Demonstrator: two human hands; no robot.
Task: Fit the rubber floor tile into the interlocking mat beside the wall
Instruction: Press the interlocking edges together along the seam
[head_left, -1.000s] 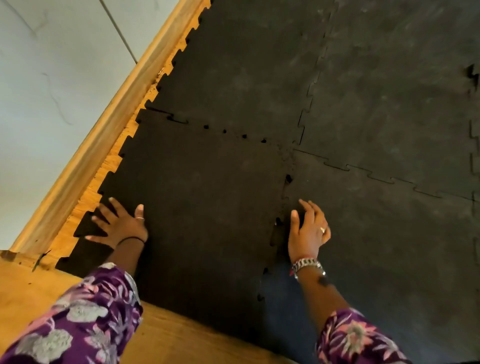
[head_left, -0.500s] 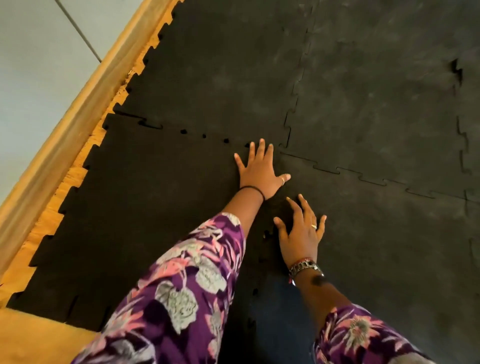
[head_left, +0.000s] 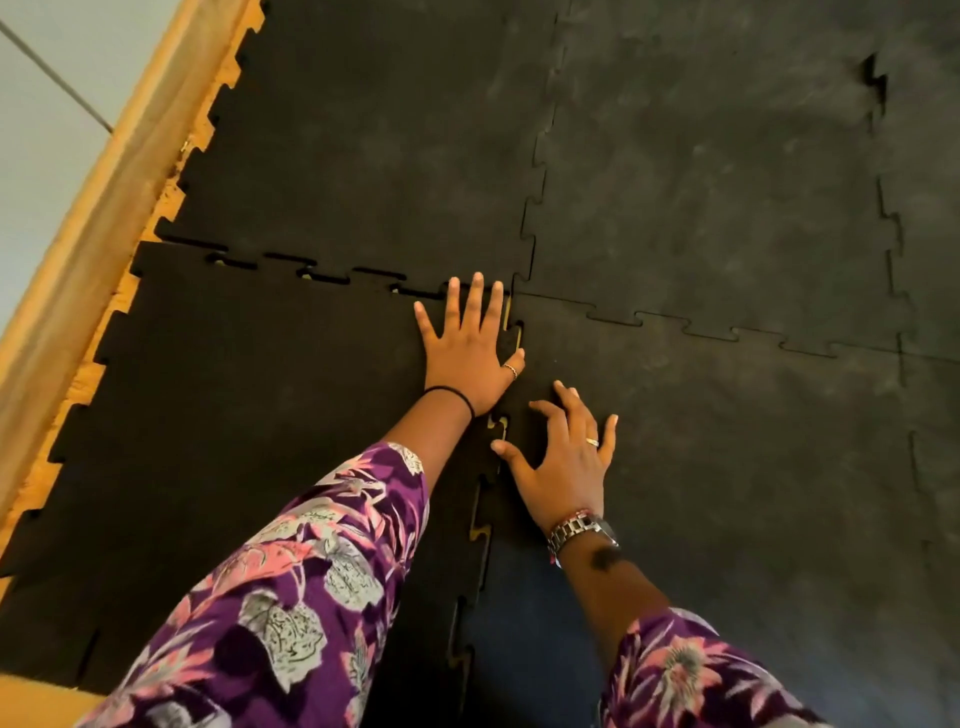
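Note:
A black rubber floor tile (head_left: 249, 395) with toothed edges lies at the near left, beside the wall. Its far and right edges meet the laid interlocking mat (head_left: 701, 208), with small gaps showing wooden floor along both seams. My left hand (head_left: 470, 348) lies flat, fingers spread, on the tile's far right corner. Just nearer, my right hand (head_left: 563, 457) rests with fingers spread across the right seam, its fingertips pressing on the teeth. Neither hand holds anything.
A wooden skirting board (head_left: 98, 208) runs diagonally along the pale wall (head_left: 36, 130) at the left. Bare wooden floor (head_left: 31, 706) shows at the bottom left corner. Another mat seam (head_left: 888, 208) runs down the right side.
My left hand left the tile's wall-side edge, crossed to its far right corner and now presses there. My right hand stayed on the right seam. The far seam looks tighter.

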